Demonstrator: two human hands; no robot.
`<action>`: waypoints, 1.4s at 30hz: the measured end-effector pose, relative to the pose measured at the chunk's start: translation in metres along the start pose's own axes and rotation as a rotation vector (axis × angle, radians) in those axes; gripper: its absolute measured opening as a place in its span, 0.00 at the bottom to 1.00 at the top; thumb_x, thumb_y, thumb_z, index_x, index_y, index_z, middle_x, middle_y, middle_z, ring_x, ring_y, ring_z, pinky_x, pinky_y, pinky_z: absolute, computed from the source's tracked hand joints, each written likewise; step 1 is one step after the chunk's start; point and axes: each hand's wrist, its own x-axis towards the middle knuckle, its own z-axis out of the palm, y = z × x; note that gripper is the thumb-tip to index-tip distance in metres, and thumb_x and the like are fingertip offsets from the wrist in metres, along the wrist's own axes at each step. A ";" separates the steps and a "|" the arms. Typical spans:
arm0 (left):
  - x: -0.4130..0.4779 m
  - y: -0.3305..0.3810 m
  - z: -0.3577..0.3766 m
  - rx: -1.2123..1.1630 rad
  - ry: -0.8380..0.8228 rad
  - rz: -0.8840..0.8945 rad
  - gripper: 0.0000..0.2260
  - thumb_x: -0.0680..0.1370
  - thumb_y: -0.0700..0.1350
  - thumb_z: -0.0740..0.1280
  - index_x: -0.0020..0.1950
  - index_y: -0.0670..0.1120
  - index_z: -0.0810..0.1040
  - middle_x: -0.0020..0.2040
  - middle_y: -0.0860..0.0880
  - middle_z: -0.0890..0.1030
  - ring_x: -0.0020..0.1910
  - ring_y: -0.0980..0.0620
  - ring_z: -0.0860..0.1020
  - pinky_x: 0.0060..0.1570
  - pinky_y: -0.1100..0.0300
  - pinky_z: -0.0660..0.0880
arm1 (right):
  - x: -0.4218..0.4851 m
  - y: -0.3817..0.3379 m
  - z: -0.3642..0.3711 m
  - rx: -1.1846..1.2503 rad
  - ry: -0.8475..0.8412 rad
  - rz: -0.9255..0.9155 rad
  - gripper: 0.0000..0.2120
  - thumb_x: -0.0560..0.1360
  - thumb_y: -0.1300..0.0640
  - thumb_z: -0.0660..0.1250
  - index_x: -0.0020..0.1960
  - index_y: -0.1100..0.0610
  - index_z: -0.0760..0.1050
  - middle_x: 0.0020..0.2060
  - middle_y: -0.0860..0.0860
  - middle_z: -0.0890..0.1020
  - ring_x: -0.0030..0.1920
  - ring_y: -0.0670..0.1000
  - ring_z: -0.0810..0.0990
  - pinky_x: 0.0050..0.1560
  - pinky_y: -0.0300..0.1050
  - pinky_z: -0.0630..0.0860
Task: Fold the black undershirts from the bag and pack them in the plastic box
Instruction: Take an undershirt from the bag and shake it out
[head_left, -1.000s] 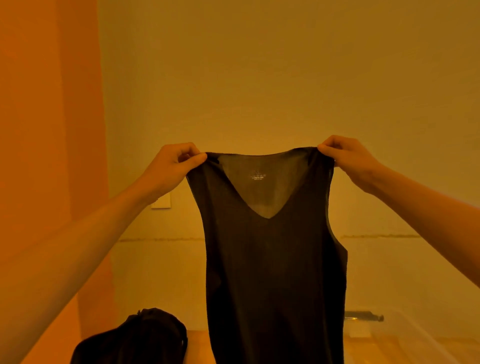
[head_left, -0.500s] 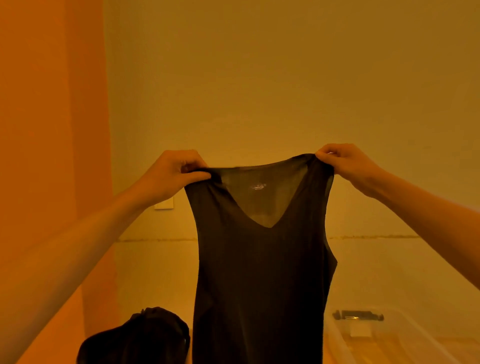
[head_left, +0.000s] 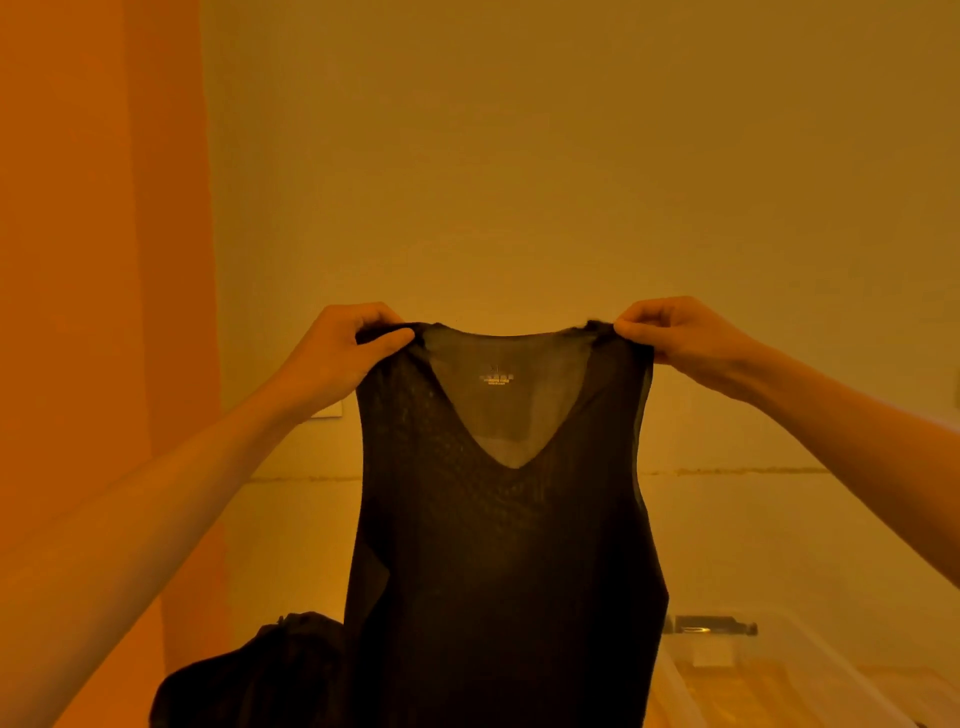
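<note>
Up in front of the plain wall (head_left: 519, 156), one black V-neck undershirt (head_left: 498, 545) hangs full length with a small printed label showing inside the neck. The left hand (head_left: 337, 353) pinches one shoulder strap between thumb and curled fingers and the right hand (head_left: 685, 338) pinches the other, the hands well apart and the neckline stretched between them. Below left, partly hidden by the shirt, sits a dark bag (head_left: 249, 675); below right, a clear plastic box (head_left: 789, 675) with a black latch (head_left: 711, 625) stands on a wooden surface (head_left: 930, 696).
</note>
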 end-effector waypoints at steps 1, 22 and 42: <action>0.000 0.000 -0.001 -0.030 -0.005 -0.039 0.06 0.82 0.47 0.68 0.48 0.50 0.83 0.45 0.50 0.84 0.44 0.59 0.81 0.42 0.67 0.77 | 0.000 0.000 0.001 0.002 0.021 0.004 0.09 0.82 0.56 0.65 0.47 0.57 0.81 0.43 0.52 0.82 0.47 0.49 0.80 0.52 0.46 0.75; -0.048 0.032 -0.042 -0.561 -0.005 -0.056 0.09 0.78 0.41 0.68 0.38 0.49 0.81 0.34 0.52 0.80 0.33 0.58 0.79 0.33 0.67 0.76 | -0.069 -0.070 0.034 0.065 0.312 -0.262 0.07 0.82 0.53 0.66 0.46 0.50 0.80 0.36 0.46 0.82 0.41 0.44 0.81 0.44 0.37 0.77; -0.135 -0.328 0.248 0.033 -0.267 -0.715 0.04 0.80 0.42 0.71 0.49 0.42 0.84 0.43 0.48 0.81 0.44 0.52 0.78 0.39 0.62 0.70 | -0.029 0.368 0.234 -0.351 0.036 0.688 0.08 0.82 0.55 0.65 0.50 0.59 0.79 0.56 0.60 0.82 0.57 0.60 0.79 0.47 0.46 0.69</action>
